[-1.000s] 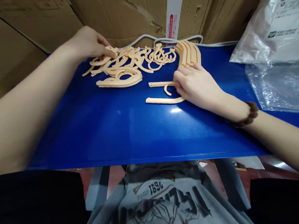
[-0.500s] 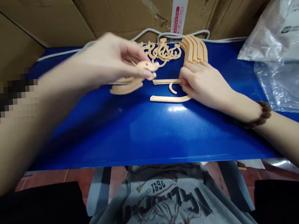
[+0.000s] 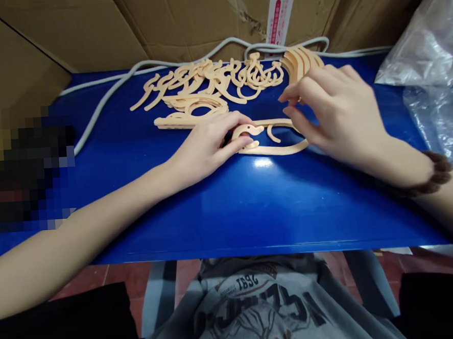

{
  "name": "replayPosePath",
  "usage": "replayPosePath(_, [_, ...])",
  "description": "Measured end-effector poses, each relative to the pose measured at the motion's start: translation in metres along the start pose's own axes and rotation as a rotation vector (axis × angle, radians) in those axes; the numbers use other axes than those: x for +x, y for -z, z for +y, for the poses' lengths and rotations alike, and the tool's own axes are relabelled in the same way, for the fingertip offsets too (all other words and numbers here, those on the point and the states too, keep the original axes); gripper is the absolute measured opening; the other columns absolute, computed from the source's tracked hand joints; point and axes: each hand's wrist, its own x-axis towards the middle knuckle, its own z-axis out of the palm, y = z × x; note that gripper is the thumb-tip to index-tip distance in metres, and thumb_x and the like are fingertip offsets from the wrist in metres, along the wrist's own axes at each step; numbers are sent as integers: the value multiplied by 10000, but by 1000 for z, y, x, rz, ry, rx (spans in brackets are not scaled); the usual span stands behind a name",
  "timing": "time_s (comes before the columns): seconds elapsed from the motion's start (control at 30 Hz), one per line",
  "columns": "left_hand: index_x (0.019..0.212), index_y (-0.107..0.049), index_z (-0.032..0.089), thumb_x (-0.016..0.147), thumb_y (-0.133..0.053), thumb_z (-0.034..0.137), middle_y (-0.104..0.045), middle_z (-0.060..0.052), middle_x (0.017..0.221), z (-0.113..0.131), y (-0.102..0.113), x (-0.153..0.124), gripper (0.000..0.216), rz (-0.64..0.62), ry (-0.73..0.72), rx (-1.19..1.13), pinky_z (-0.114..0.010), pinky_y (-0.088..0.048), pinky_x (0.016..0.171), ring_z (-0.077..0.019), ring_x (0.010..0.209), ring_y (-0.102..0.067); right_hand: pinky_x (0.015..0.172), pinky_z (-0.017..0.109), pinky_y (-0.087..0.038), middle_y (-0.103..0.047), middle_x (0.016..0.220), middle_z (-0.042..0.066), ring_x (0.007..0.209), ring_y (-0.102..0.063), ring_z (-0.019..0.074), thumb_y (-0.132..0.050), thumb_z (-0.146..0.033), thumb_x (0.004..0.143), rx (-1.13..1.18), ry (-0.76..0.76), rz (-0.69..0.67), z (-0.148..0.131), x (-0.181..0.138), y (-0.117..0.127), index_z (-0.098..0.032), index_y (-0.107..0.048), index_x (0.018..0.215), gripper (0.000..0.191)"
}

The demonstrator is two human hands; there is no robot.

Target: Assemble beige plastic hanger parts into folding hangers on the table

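Note:
My left hand [image 3: 217, 139] is closed around a curved beige plastic piece [image 3: 253, 130] with a small hole, pressing it down at the left end of a hanger body. That body has two long beige arms [image 3: 277, 149] and a small hook [image 3: 273, 134] between them, lying flat on the blue table. My right hand [image 3: 334, 112] is raised over the right end of the arms, with thumb and fingertips close together; something tiny may be between them, but I cannot make it out. Behind my left hand lie finished-looking folded beige hanger parts [image 3: 177, 120].
Several loose beige hooks [image 3: 257, 75] and curved pieces [image 3: 182, 80] lie along the back. A stack of curved beige arms [image 3: 298, 60] stands behind my right hand. A white cable [image 3: 107, 107] runs past cardboard boxes [image 3: 194, 23]. Plastic bags [image 3: 429, 44] sit at the right.
My left hand has brought the curved piece right and down onto the left end of the hanger arms. My right hand has lifted off the arms, its fingertips now drawn together.

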Motion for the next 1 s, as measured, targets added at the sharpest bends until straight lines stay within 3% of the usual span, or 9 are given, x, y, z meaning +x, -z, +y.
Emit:
replayPosePath(0.1, [1291,-783,205,1134,-703,385,-798,-87,1196,0,0,-1,251,7,-30,38,-394,-575,1026,-268,1089,-740,928,467,-443,-790,1096,140,1016,-690,282,-340,-563,1258,-17,177,-25,-9,-1,8,-196,-761,1174,565])
replayPosePath(0.17, [1309,-768,198,1149,-674,379,-783,-89,1198,-2,1,-1,259,1,-50,71,-389,-572,1009,-269,1095,-733,872,453,-433,-774,1052,133,963,-674,275,-263,-605,1259,-50,314,-50,-14,-4,4,-186,-762,1110,668])
replayPosePath(0.3, [1322,-764,211,1168,-619,404,-775,-86,1181,-6,3,1,286,-32,-50,92,-399,-572,988,-274,1071,-723,814,417,-413,-763,1017,122,910,-648,269,-341,-479,1254,-39,410,-71,-16,-8,-11,-179,-756,1125,528])
replayPosePath(0.47, [1310,-782,214,1156,-621,435,-789,-86,1154,-6,4,2,313,-30,-20,67,-406,-579,975,-272,1034,-726,852,412,-474,-798,1145,156,957,-691,282,-427,-352,1199,113,395,-107,-11,-8,-18,-162,-759,1189,382])
replayPosePath(0.77, [1288,-801,239,1140,-657,443,-809,-76,1127,-9,5,3,291,3,18,47,-404,-582,936,-261,993,-736,678,385,-386,-785,967,113,859,-709,271,-570,-262,998,94,235,-187,-17,-8,-7,-229,-665,1014,102])
replayPosePath(1.0, [1217,-781,260,1150,-604,392,-821,-77,1154,-3,5,3,231,-12,-12,63,-421,-602,969,-272,1029,-753,652,411,-374,-802,945,144,756,-682,289,-529,-285,1016,50,162,-218,-19,-6,0,-195,-669,1146,211])
